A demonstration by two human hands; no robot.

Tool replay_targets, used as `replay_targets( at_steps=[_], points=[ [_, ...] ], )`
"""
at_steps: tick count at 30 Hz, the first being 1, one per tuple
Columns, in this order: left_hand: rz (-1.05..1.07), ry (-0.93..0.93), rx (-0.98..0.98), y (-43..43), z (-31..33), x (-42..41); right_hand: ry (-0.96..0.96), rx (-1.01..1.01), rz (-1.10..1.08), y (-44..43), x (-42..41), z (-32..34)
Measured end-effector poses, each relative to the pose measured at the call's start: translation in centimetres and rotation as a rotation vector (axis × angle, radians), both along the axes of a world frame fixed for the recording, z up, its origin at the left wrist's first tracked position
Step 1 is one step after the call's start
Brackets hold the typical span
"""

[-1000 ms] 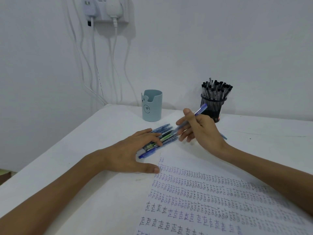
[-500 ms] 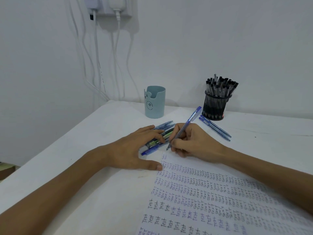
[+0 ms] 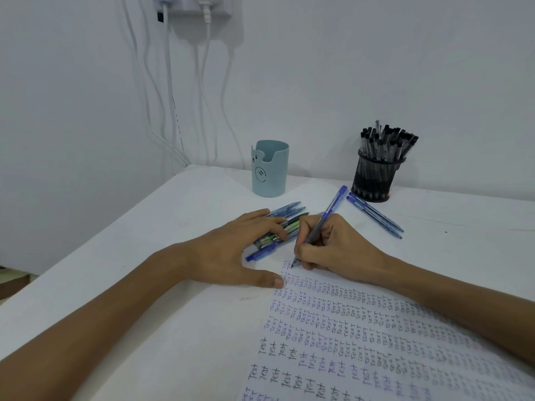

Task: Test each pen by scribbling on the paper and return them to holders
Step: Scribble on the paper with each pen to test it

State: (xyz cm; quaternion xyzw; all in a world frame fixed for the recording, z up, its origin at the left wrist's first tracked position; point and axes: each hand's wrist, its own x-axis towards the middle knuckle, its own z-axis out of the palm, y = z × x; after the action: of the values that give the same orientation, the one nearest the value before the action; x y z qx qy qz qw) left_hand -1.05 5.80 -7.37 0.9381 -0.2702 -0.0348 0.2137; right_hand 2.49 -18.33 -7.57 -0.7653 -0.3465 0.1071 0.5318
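Blue translucent plastic pen [image 3: 333, 204] pinched in curled right hand [image 3: 338, 250], tip on white paper sheet [image 3: 376, 342], tail toward 1 o'clock; left hand [image 3: 228, 253] flat, fingers extended

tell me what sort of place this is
Most likely a home or office writing desk: a white table set in a wall corner, a black mesh holder full of pens, a pale blue holder, and a paper sheet covered in handwritten "test".

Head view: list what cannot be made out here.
1. Blue holder: its own wall hides the inside.
2. Pen pile: the left hand lies over it, so no count.
3. Paper: cut off by the bottom edge.
4. Wall socket: cut off by the top edge.
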Motion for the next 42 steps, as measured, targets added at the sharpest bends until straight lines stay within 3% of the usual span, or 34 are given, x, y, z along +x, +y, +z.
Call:
replay_targets(
  at_steps=[42],
  points=[
    [-0.012, -0.001, -0.031, 0.03, -0.04, -0.06, -0.014, -0.057, -0.070, 0.24, -0.01, 0.16]
  ],
)
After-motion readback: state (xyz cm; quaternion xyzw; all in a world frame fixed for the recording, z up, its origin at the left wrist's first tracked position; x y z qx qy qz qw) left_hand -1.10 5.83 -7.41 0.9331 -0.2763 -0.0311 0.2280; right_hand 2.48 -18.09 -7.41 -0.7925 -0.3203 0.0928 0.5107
